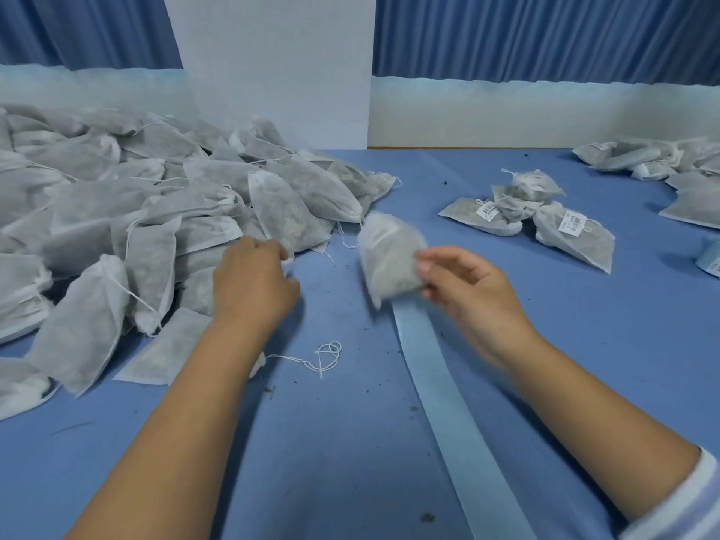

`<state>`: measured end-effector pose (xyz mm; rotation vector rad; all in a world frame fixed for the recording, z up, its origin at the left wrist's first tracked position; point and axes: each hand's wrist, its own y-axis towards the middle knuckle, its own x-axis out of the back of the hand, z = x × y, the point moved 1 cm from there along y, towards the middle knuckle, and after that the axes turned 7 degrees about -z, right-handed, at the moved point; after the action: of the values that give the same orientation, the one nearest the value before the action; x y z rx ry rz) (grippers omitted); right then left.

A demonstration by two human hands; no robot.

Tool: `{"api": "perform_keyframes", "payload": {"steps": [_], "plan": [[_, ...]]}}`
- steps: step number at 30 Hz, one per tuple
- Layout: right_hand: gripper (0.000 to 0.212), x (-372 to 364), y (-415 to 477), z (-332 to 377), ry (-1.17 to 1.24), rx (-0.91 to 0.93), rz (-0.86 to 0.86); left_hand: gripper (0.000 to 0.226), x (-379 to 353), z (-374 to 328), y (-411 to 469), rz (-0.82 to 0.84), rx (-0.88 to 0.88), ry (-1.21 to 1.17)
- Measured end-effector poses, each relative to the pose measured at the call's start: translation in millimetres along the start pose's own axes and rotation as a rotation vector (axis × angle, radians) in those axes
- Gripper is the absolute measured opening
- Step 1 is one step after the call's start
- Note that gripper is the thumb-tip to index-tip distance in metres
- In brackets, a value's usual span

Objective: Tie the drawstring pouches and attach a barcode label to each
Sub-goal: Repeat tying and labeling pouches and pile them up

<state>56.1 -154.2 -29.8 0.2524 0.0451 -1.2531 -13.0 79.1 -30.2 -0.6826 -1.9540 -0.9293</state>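
Leftmost, a heap of pouches (97,196) is noted on the blue table (350,461), many necks apparently untied. At its near edge the left hand (253,280) is seen with fingers curled against the lower corner of the front pouch (282,212). Whether anything is actually pinched cannot be told, as the fingertips are hidden. A loose string (327,354) is looped on the table just below that hand.

At centre the held pouch (387,255), blurred, is gripped at its side between thumb and fingers of the right hand (463,284), above a pale backing strip (448,403). No label can be made out on it. Further right, labelled pouches (545,224) are laid in a small group.

Risks judged:
- The held pouch could be set among the finished ones unlabelled or loosely tied.
- Contents could be spilled if its neck is slack.
- The loose string could be snagged by the left forearm.
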Motion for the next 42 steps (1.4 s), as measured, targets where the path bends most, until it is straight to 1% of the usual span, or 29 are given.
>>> {"api": "perform_keyframes", "payload": {"steps": [1, 2, 3, 4, 5, 7, 10, 12, 14, 17, 19, 21, 22, 25, 27, 29, 32, 34, 36, 39, 41, 42], "plan": [[0.026, 1.2, 1.9, 1.6, 0.115, 0.029, -0.081, 0.039, 0.6, 0.4, -0.5, 0.057, 0.003, 0.089], [0.035, 3.6, 3.7, 3.0, 0.211, 0.054, -0.135, 0.042, 0.2, 0.6, -1.2, 0.095, 0.000, 0.157], [0.046, 6.5, 4.5, 4.6, 0.264, 0.069, -0.157, 0.043, -0.6, 0.3, -2.1, 0.115, -0.007, 0.203], [0.053, 9.0, 4.4, 5.4, 0.268, 0.069, -0.157, 0.044, -1.9, 0.2, -2.7, 0.114, -0.012, 0.222], [0.055, 10.6, 4.0, 5.5, 0.237, 0.056, -0.143, 0.044, -3.0, 0.4, -3.1, 0.101, -0.016, 0.220], [0.054, 9.9, 2.2, 2.4, 0.122, 0.030, -0.099, 0.040, -3.4, 1.4, -2.9, 0.069, -0.009, 0.210], [0.042, 4.1, 0.0, -3.6, -0.014, 0.041, -0.042, 0.028, -1.1, 4.8, -0.1, 0.016, -0.001, 0.186], [0.034, 2.1, -0.9, -4.5, -0.085, 0.067, -0.038, 0.020, 2.5, 2.9, -0.2, -0.026, -0.038, 0.085], [0.029, 1.4, -1.8, -4.5, -0.150, 0.083, -0.029, 0.013, 6.0, -3.4, -2.2, -0.054, -0.099, -0.084], [0.025, 0.4, -2.3, -6.1, -0.214, 0.092, 0.006, 0.008, 8.9, -16.9, -6.9, -0.099, -0.264, -0.277], [0.023, -1.2, -3.3, -6.8, -0.254, 0.115, 0.037, 0.007, 12.1, -26.4, -12.5, -0.090, -0.333, -0.455], [0.019, -3.0, -4.5, -7.3, -0.284, 0.141, 0.071, 0.008, 16.4, -34.1, -18.7, -0.043, -0.348, -0.637], [0.021, -3.6, -5.3, -7.3, -0.283, 0.155, 0.096, 0.009, 18.7, -37.6, -21.4, -0.001, -0.342, -0.719], [0.039, -4.7, -8.0, -7.9, -0.233, 0.192, 0.199, 0.019, 23.3, -47.1, -28.7, 0.170, -0.370, -0.937], [0.043, -6.1, -10.4, -8.5, -0.240, 0.218, 0.234, 0.023, 23.8, -50.1, -30.9, 0.267, -0.366, -1.003], [0.035, -7.1, -12.4, -9.1, -0.246, 0.232, 0.225, 0.025, 22.4, -51.2, -32.3, 0.309, -0.370, -1.000], [0.019, -6.6, -12.9, -7.5, -0.275, 0.268, 0.152, 0.022, 20.2, -51.6, -33.6, 0.304, -0.404, -0.921], [0.013, -5.8, -12.7, -5.8, -0.265, 0.282, 0.118, 0.017, 19.8, -50.6, -33.8, 0.290, -0.393, -0.898], [0.012, -4.4, -11.9, -5.5, -0.278, 0.291, 0.096, 0.014, 19.7, -48.9, -32.9, 0.248, -0.377, -0.845], [0.012, -2.8, -11.0, -4.6, -0.324, 0.286, 0.084, 0.020, 20.2, -47.2, -32.8, 0.185, -0.434, -0.677], [0.018, -3.2, -10.3, -2.6, -0.268, 0.217, 0.113, 0.020, 19.7, -46.9, -33.1, 0.155, -0.499, -0.611], [0.020, -4.0, -10.2, -1.2, -0.183, 0.135, 0.148, 0.018, 18.8, -46.9, -32.9, 0.141, -0.525, -0.581]]}}
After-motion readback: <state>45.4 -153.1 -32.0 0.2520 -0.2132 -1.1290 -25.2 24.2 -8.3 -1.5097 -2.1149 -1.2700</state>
